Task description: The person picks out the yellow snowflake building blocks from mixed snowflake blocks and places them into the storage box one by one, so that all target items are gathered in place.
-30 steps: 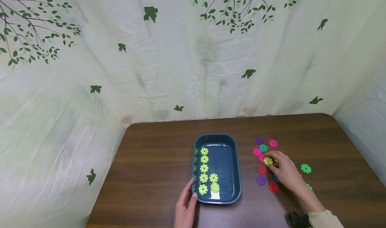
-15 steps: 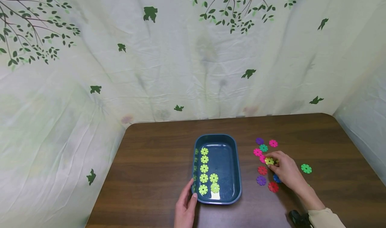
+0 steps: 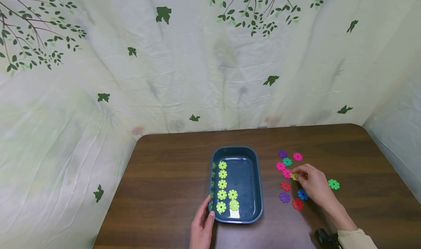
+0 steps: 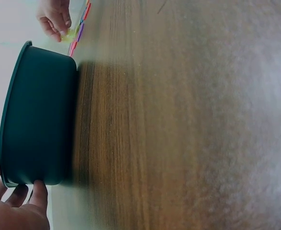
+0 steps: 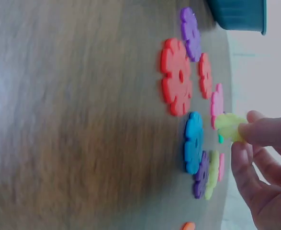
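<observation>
My left hand holds the near left corner of a dark blue tray, thumb at the rim and fingers along the outer wall. Inside the tray lie several yellow-green flower-shaped discs, one column along the left side and a shorter one beside it. To the right, my right hand pinches a yellow flower-shaped disc between thumb and fingers, raised above the loose discs. Below that hand, another yellow-green disc lies among purple and pink ones.
Loose flower-shaped discs lie about the right hand: red, blue, purple, pink and teal. A green disc lies farther right. All rest on a brown wooden table, with a leaf-printed cloth behind it.
My right hand has shifted slightly and tilted the pinched yellow disc, so less of its face shows in the head view. More of the blue disc is uncovered. My left hand stays at the tray.
</observation>
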Available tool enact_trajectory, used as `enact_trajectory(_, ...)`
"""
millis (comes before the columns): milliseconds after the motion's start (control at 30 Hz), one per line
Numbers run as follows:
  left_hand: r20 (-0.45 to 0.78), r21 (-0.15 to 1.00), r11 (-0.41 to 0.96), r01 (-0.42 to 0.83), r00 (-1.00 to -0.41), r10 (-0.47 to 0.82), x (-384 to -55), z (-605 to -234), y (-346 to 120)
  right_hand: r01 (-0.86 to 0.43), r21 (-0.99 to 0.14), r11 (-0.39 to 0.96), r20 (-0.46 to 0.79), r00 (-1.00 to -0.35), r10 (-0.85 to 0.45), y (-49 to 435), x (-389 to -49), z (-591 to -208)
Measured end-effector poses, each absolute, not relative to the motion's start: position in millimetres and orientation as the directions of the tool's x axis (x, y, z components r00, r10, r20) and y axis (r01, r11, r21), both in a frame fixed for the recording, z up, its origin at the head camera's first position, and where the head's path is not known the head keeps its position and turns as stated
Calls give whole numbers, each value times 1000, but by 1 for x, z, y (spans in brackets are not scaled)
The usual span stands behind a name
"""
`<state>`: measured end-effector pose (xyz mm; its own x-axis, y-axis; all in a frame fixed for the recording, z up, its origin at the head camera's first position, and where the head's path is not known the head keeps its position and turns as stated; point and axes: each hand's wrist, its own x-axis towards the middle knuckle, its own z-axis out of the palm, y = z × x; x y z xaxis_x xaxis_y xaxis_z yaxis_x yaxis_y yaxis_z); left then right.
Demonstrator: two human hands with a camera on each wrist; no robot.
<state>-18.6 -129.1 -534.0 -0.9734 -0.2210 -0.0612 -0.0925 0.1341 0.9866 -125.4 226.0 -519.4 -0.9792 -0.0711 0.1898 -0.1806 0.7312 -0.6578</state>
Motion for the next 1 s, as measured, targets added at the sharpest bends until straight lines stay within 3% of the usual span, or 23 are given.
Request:
enact_trajectory(433,-69,985,139,-101,-973,-218,-18,-534,-130,-237,-692,682,292,-956,-35,206,-127,-513)
enact_trajectory(1000,-53,988,129,-81,-976,-211,-18,-535,-130,-240,-797,555,289,-957,1,171,-135,-506)
